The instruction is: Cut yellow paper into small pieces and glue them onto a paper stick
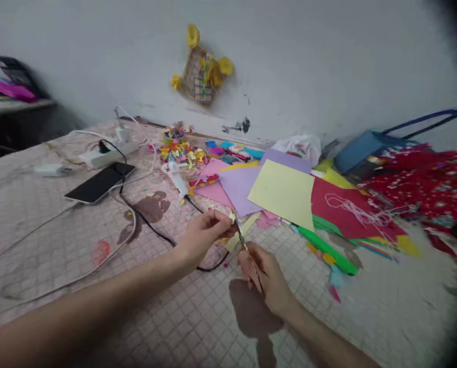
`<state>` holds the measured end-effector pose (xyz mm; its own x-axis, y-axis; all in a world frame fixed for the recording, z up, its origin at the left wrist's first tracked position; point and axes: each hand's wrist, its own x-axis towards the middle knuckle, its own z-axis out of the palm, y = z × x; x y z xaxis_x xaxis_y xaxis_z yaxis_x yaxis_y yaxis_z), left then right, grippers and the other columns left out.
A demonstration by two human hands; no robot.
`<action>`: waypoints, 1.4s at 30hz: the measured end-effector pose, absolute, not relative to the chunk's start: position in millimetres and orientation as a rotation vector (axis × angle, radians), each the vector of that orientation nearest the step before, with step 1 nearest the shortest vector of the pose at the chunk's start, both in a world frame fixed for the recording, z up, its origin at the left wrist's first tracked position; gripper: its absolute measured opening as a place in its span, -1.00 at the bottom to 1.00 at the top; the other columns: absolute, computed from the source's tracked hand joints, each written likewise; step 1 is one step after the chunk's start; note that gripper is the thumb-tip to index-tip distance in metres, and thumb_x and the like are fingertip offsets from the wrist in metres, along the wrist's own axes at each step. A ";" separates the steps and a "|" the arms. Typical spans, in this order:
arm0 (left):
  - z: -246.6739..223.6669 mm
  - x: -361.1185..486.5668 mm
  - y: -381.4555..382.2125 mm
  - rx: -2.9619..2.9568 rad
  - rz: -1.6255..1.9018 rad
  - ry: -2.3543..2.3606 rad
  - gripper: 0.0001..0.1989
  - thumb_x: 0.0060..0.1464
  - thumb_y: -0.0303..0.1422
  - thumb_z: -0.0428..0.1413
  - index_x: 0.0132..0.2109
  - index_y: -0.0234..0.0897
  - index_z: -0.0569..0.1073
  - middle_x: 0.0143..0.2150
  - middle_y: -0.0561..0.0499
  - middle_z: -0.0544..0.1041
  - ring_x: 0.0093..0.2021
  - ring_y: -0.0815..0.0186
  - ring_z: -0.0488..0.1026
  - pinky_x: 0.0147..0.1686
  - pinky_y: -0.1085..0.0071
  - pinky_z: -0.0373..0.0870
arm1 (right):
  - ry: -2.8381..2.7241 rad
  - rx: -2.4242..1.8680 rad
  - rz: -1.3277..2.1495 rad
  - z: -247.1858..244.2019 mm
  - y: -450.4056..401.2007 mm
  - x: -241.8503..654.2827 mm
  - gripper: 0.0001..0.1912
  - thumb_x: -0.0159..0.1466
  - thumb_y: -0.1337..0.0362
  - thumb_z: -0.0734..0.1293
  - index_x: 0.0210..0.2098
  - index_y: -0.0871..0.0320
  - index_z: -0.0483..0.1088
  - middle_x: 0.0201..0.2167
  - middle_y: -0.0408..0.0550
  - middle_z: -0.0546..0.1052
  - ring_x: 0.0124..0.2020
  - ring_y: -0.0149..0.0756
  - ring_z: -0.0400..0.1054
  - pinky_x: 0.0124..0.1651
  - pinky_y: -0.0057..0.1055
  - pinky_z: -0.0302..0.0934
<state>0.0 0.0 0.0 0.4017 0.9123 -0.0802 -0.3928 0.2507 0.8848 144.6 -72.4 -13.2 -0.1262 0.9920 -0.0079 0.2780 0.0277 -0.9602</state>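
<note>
My left hand (pixel 209 230) is closed, with thumb and fingertips pinching a small pale yellow piece of paper (pixel 232 217). My right hand (pixel 265 273) is wrapped round a slim, dark, gold-patterned tool (pixel 241 236), held lengthwise; blur hides its exact kind. The tool's far tip meets or nearly meets the paper piece. Below both hands, a pale yellow paper strip (pixel 253 221) lies on the table. Just beyond them are a pale yellow sheet (pixel 284 191) and a lilac sheet (pixel 240 191).
A white glue gun (pixel 177 179) lies beyond my left hand, its black cord running beneath my arm. Leftward are a phone (pixel 101 183) and a power strip (pixel 108 155). Paper scraps (pixel 186 156) are heaped behind. Red tinsel (pixel 424 184) and a blue bag (pixel 361 151) stand at right.
</note>
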 end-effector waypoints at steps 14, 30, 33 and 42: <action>2.7 -2.1 -0.3 0.929 0.987 0.686 -0.85 -0.02 -0.36 0.14 -0.39 -0.37 0.35 -0.44 0.03 0.47 -0.40 0.43 0.40 -0.28 0.43 0.29 | -1.559 -1.424 1.108 -8.9 -71.8 142.4 -0.61 0.24 -0.02 0.10 -0.53 0.15 0.14 -0.70 -0.28 0.14 -0.69 -0.51 0.05 -0.63 -0.53 -0.06; 5.6 -6.9 8.1 1.032 0.925 0.700 -0.83 -0.04 -0.33 0.15 -0.40 -0.36 0.34 -0.43 0.01 0.49 -0.39 0.41 0.42 -0.27 0.42 0.32 | -1.460 -1.437 1.171 -12.6 -70.7 144.1 -0.59 0.21 -0.06 0.14 -0.53 0.15 0.16 -0.69 -0.29 0.13 -0.72 -0.54 0.01 -0.69 -0.57 -0.04; 8.0 -6.9 8.0 1.015 0.931 0.699 -0.83 -0.05 -0.34 0.16 -0.40 -0.36 0.34 -0.43 0.01 0.49 -0.38 0.41 0.43 -0.26 0.42 0.32 | -1.411 -1.424 1.222 -12.2 -69.0 144.5 -0.59 0.21 -0.06 0.14 -0.51 0.16 0.17 -0.70 -0.30 0.13 -0.73 -0.54 0.00 -0.69 -0.57 -0.04; 5.4 -4.7 3.7 0.934 0.930 0.656 -0.84 -0.05 -0.36 0.15 -0.41 -0.36 0.34 -0.44 0.02 0.47 -0.41 0.43 0.41 -0.31 0.45 0.31 | -1.427 -1.346 1.268 -9.7 -71.0 142.9 -0.59 0.23 -0.05 0.12 -0.49 0.17 0.20 -0.70 -0.30 0.11 -0.68 -0.52 0.01 -0.63 -0.55 -0.02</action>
